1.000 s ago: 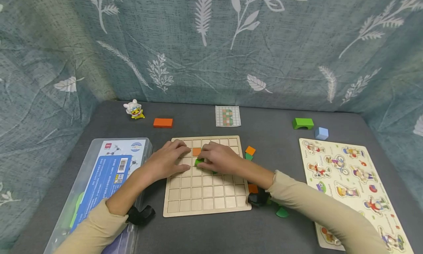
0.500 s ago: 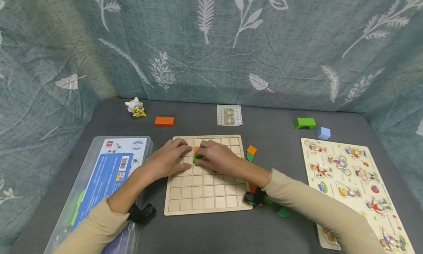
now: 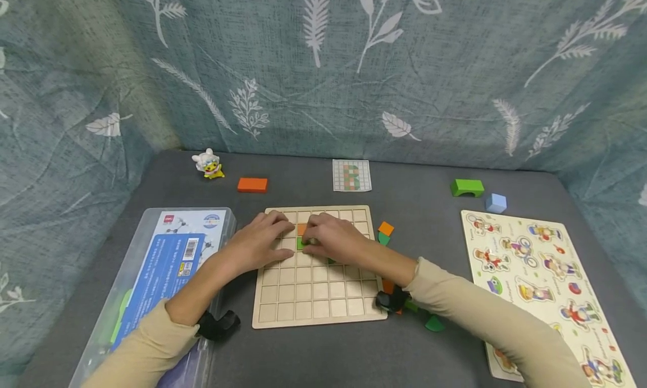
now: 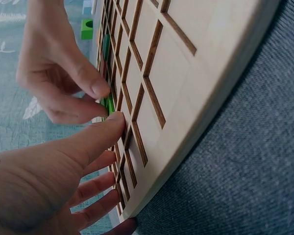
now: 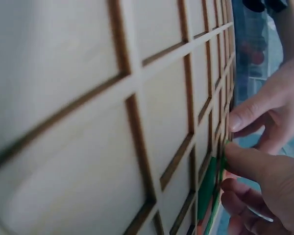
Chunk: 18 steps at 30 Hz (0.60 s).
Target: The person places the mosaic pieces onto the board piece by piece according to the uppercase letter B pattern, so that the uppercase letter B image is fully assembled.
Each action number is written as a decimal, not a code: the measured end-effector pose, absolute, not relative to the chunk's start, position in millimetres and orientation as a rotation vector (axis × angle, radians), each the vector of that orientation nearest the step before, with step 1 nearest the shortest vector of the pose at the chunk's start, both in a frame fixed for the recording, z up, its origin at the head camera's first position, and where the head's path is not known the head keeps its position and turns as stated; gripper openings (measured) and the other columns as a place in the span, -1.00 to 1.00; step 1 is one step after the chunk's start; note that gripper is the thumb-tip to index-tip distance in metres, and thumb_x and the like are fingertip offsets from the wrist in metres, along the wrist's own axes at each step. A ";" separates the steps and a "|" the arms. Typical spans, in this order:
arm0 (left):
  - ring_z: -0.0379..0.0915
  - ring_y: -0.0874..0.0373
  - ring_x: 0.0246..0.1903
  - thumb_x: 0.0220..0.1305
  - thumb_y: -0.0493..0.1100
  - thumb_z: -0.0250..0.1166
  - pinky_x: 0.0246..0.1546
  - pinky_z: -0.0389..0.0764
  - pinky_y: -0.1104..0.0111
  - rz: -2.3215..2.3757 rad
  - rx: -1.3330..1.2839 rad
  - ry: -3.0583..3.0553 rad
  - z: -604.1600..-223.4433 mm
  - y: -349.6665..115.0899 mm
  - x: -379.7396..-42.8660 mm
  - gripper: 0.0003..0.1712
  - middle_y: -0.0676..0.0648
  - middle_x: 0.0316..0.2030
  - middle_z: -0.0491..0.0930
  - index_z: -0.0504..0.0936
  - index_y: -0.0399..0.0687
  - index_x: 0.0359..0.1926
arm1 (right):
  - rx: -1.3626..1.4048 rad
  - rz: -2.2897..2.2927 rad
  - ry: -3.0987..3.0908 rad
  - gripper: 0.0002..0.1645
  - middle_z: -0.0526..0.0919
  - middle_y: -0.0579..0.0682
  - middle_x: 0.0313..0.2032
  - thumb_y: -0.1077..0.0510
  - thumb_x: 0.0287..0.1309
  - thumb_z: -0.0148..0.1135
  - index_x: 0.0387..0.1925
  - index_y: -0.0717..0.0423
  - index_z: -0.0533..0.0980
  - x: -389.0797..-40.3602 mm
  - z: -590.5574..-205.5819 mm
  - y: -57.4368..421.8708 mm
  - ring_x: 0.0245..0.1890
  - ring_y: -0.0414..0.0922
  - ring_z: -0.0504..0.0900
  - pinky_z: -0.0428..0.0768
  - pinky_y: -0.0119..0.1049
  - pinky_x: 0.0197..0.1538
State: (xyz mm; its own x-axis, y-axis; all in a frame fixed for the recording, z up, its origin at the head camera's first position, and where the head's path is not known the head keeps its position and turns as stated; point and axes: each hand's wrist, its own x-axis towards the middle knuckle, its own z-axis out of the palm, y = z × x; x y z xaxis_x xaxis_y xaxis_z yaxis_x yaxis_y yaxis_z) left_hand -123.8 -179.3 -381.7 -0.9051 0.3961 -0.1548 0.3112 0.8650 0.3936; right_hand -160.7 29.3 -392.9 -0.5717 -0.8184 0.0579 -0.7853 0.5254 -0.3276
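Observation:
A light wooden grid board (image 3: 319,309) lies on the dark tabletop. My right hand (image 3: 333,239) pinches a small green tile (image 3: 300,243) at a cell just below an orange tile (image 3: 301,229). In the left wrist view the green tile (image 4: 110,104) shows between the right thumb and fingers, low against the board. My left hand (image 3: 259,241) rests on the board's left side, fingers spread and holding nothing; its thumb lies close to the green tile. Another green piece (image 3: 331,261) on the board is partly covered by my right hand.
Right of the board lie orange (image 3: 386,228) and green pieces (image 3: 384,239), others partly under my wrist. A pattern card (image 3: 351,176), an orange block (image 3: 253,185) and a toy figure (image 3: 208,163) stand behind. A plastic case (image 3: 151,222) and a picture puzzle (image 3: 510,275) flank the board.
My right hand has shifted slightly with the green tile, which now sits flatter in the cell below the orange tile. My left hand has stayed in place on the board.

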 end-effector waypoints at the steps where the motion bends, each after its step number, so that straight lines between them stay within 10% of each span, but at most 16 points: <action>1: 0.34 -0.04 0.05 0.20 0.01 0.38 0.04 0.49 0.03 0.533 0.537 2.806 -381.3 -179.2 -123.8 -0.43 -0.11 0.12 0.44 0.54 -0.11 0.19 | -1.419 -0.492 2.663 -0.79 0.62 -0.10 -0.20 -0.01 0.14 0.35 -0.23 -0.03 0.71 -160.3 -392.6 31.8 -0.25 -0.20 0.54 0.51 -0.46 -0.31; 18: 0.33 -0.03 0.06 0.19 0.01 0.39 0.04 0.48 0.01 0.562 0.523 2.811 -383.5 -177.1 -123.2 -0.41 -0.12 0.14 0.44 0.54 -0.09 0.20 | -1.030 -0.991 2.806 -0.53 0.60 0.07 -0.10 0.13 0.11 0.39 0.07 0.14 0.58 -179.0 -406.6 176.1 -0.18 -0.07 0.58 0.53 -0.21 -0.21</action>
State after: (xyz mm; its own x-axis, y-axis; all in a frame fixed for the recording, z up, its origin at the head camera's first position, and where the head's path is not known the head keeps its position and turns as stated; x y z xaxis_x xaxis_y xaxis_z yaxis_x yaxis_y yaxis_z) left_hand -123.2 -177.1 -383.5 -0.9107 0.3851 -0.1494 0.2982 0.8631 0.4076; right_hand -179.0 176.1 -406.6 -0.7859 -0.5807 0.2125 -0.5853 0.5879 -0.5583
